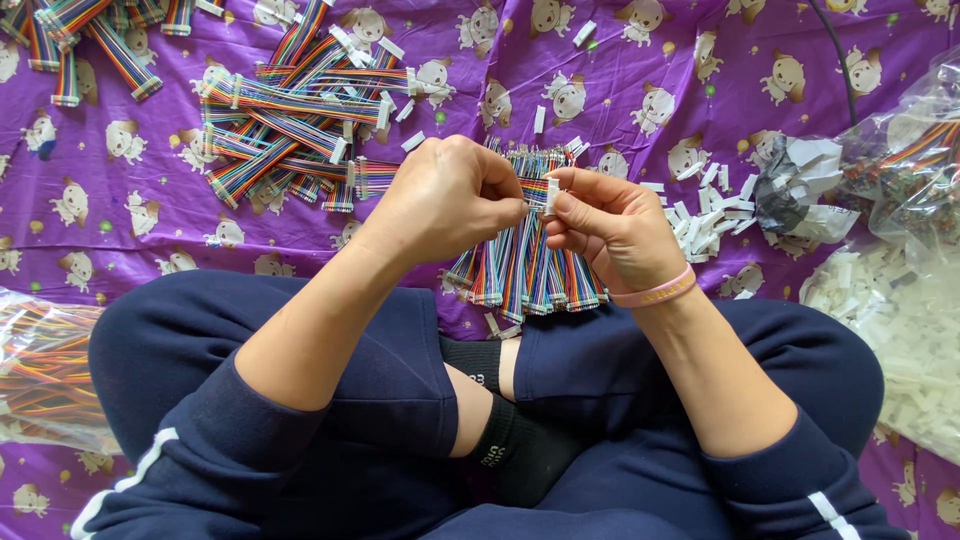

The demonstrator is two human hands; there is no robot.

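My left hand (450, 195) pinches the end of a short rainbow ribbon cable (535, 190) between thumb and fingers. My right hand (610, 225), with a pink band on its wrist, holds a small white plastic connector (551, 195) against that cable end. The two hands meet above a row of rainbow ribbon cables (525, 270) lying on the purple patterned cloth (620, 70) in front of my crossed legs.
A heap of ribbon cables with white connectors (295, 120) lies at the upper left, more (80, 40) in the far corner. Loose white connectors (705, 215) are scattered right of my hands. Clear plastic bags hold connectors (900, 330) at right and cables (45, 365) at left.
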